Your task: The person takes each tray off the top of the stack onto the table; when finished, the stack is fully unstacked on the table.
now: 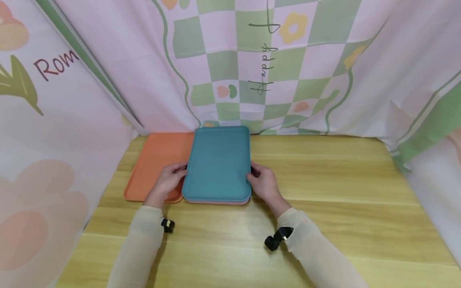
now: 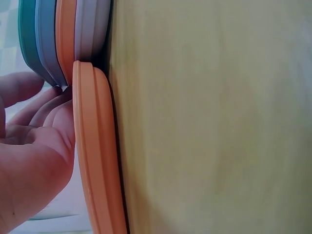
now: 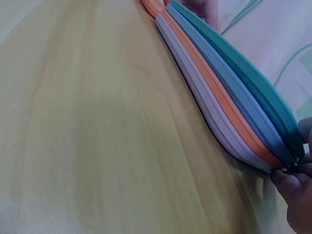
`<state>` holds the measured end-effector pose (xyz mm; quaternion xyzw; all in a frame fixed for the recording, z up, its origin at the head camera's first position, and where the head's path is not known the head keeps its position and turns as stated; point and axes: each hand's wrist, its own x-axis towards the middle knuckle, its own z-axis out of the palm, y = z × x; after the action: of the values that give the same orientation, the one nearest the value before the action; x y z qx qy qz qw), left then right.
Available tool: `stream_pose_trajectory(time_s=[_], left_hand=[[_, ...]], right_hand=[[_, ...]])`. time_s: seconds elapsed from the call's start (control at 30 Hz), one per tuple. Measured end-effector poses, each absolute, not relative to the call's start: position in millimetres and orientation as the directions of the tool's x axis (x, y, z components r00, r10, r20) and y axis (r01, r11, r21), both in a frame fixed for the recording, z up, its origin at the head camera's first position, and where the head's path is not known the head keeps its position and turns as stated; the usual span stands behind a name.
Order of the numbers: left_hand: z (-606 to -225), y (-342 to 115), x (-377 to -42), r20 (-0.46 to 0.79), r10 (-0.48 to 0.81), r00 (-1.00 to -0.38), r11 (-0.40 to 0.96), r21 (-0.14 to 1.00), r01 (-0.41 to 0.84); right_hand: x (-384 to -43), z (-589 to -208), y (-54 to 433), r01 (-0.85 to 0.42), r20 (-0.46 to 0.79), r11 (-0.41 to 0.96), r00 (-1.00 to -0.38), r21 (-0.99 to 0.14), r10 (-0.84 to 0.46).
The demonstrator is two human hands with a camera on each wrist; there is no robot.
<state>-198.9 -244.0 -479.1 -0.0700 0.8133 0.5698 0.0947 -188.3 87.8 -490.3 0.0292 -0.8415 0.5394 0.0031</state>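
In the head view, a stack of trays (image 1: pixel 217 172) is grasped by its long side edges between the left grip (image 1: pixel 167 181) and the right grip (image 1: pixel 265 183), with the teal tray (image 1: pixel 220 150) on top. A separate orange tray (image 1: pixel 162 154) is laid flat on the table (image 1: pixel 342 200), partly covered by the left grip and just beside the stack. A flowered, checked curtain (image 1: pixel 252 64) is hung beyond both grips, and a small black camera is worn on each wrist behind them.

In the left wrist view, teal, blue (image 2: pixel 46 39), orange and lavender (image 2: pixel 91 29) layers are seen in order down towards the table. The stack's edge is pinched by the left grip, near the teal and blue layers; how many layers are held cannot be told. The separate orange tray is set against the palm side of this grip.

In the right wrist view, the same four layers are seen slanting away from the right grip, whose fingers are curled at the stack's near edge. Part of the left grip is glimpsed at the far end.
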Motion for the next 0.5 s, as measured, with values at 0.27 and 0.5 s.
stream_pose_trajectory(time_s=[0.27,0.5], left_hand=[[-481.2,-245.1,-200.6,-0.208,0.032,-0.978,0.364,0.913,-0.183],[-480.1,-246.8,-199.9,-0.202,0.046,-0.978,0.384,0.908,-0.169]], right_hand=[[-186.6,-483.1,93.3,0.021,-0.035,0.329,-0.999,-0.944,-0.038],[-182.0,-481.1,96.1,0.077,-0.072,0.26,-0.997,-0.962,0.029]])
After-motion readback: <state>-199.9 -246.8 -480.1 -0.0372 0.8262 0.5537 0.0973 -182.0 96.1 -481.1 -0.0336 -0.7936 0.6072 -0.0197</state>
